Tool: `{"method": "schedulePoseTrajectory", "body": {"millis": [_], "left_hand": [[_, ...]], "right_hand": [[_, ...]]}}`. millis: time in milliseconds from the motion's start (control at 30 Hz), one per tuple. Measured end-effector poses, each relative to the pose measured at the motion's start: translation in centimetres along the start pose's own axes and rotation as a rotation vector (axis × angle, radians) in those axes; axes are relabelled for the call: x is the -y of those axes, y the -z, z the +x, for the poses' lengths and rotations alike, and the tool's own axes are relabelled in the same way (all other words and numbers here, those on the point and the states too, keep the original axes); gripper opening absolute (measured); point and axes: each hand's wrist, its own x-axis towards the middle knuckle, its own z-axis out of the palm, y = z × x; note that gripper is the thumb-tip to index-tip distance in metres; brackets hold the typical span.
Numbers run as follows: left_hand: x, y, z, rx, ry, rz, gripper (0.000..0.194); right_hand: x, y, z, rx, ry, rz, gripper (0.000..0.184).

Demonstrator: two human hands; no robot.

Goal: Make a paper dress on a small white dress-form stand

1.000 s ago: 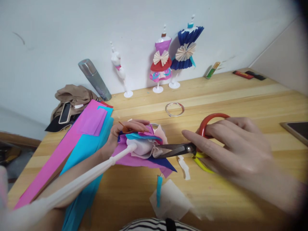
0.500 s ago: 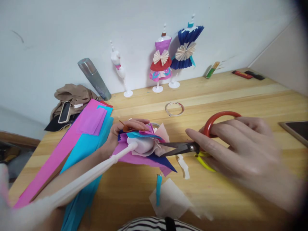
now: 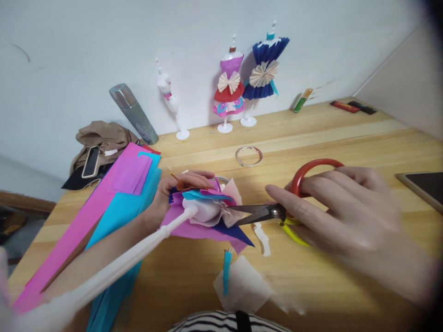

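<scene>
Table (image 3: pixel 304 138), head view: one bare form (image 3: pixel 170 102), one pink form (image 3: pixel 229 94) and one navy form (image 3: pixel 264 75) are counted at the back (three in all), with one bottle (image 3: pixel 134 114), one ring (image 3: pixel 248 165) and one tube (image 3: pixel 303 100).

Scissors (image 3: pixel 275 213): one pair is counted; dark blades are spread, and one red loop (image 3: pixel 295 182) and one yellow loop (image 3: pixel 292 235) are seen.

Held form (image 3: pixel 200 210): one is counted; its white body is wrapped in purple, navy, blue and beige paper (image 3: pixel 231 218), and its white pole (image 3: pixel 138 248) is slanted toward the lower left, blurred at the near end.

Left hand (image 3: pixel 171 186): the wrapped body is grasped over the table, fingers laid across the upper layers.

Right hand (image 3: pixel 346 214): the scissors are grasped by the loops, index finger extended; the blade tips are held at the beige edge, right of the body. Whether paper is pinched between them cannot be told.
</scene>
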Motion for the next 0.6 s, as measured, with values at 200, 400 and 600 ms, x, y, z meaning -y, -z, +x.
{"method": "schedulePoseTrajectory", "body": {"millis": [200, 400, 600], "left_hand": [[-0.31, 0.14, 0.47, 0.04, 0.058, -0.004, 0.05], [-0.5, 0.17, 0.44, 0.082, 0.036, -0.011, 0.045], [-0.43, -0.02, 0.19, 0.063, 0.002, 0.001, 0.032]], "right_hand": [[0.16, 0.11, 0.46, 0.01, 0.022, 0.011, 0.022], [0.13, -0.12, 0.26, 0.014, 0.036, 0.017, 0.023], [-0.15, 0.09, 0.08, 0.033, 0.027, -0.018, 0.023]]}}
